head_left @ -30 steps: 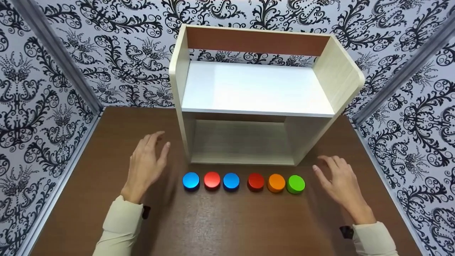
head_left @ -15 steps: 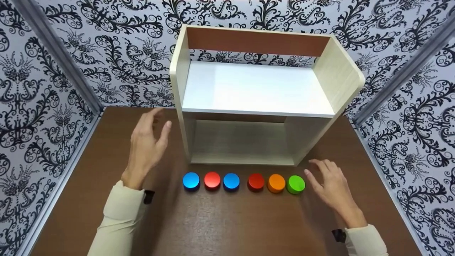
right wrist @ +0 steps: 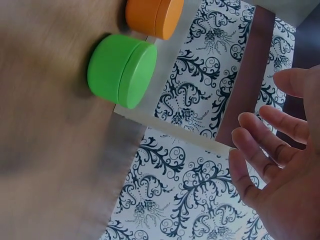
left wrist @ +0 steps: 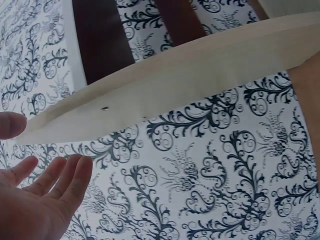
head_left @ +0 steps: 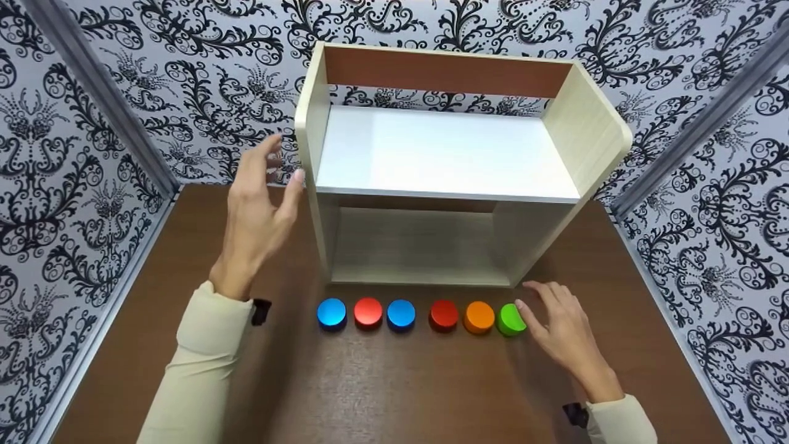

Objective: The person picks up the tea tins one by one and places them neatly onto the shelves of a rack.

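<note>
Beside the left side panel of a small wooden shelf unit (head_left: 444,154), my left hand (head_left: 256,213) is raised with its fingers apart and holds nothing. The left wrist view shows that hand's fingers near the pale panel edge (left wrist: 165,85). My right hand (head_left: 564,330) hovers by the green round container (head_left: 509,320), its thumb overlapping the container's right side in the head view. In the right wrist view a gap separates the fingers from the green lidded container (right wrist: 121,70). An orange container (head_left: 479,317) stands just left of the green one.
In a row before the shelf stand a dark red container (head_left: 443,315), a blue container (head_left: 401,314), a lighter red container (head_left: 368,312) and another blue container (head_left: 331,313). The brown table (head_left: 370,394) is bounded by patterned walls (head_left: 733,246).
My left hand has moved up and away along the shelf's left side. The right hand has shifted left toward the green container. Containers and shelf have stayed put.
</note>
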`<control>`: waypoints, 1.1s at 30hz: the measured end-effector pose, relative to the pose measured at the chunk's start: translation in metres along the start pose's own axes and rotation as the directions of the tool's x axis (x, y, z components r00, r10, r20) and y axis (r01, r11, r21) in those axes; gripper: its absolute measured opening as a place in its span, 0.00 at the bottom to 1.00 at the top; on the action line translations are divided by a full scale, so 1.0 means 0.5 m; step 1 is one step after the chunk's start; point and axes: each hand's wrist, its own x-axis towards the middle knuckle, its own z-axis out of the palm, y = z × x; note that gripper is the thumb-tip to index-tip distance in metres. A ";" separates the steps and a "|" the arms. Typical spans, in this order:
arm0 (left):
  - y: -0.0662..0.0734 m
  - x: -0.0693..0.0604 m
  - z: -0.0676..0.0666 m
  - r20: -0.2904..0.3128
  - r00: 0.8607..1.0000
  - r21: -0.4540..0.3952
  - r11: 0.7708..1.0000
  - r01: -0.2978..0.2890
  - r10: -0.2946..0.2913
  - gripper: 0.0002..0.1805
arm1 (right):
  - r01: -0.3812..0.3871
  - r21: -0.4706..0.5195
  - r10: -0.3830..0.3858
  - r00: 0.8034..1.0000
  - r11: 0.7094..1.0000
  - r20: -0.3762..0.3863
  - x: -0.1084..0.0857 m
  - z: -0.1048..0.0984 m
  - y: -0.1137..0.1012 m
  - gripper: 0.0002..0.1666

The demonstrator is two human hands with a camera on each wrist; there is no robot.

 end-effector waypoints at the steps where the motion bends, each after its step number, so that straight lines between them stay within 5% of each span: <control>1: 0.004 0.006 0.000 0.001 1.000 -0.004 1.000 -0.002 0.002 0.28 | -0.002 0.002 0.002 1.000 1.000 0.002 -0.001 0.001 -0.002 0.21; 13: 0.024 0.064 0.010 0.030 0.996 0.010 0.997 -0.082 0.082 0.29 | 0.010 0.015 -0.010 1.000 1.000 -0.001 -0.014 0.007 -0.010 0.22; 33: 0.016 0.094 0.033 0.029 0.996 -0.042 0.996 -0.083 0.084 0.26 | 0.031 0.020 -0.031 1.000 0.999 -0.004 -0.020 0.020 -0.008 0.22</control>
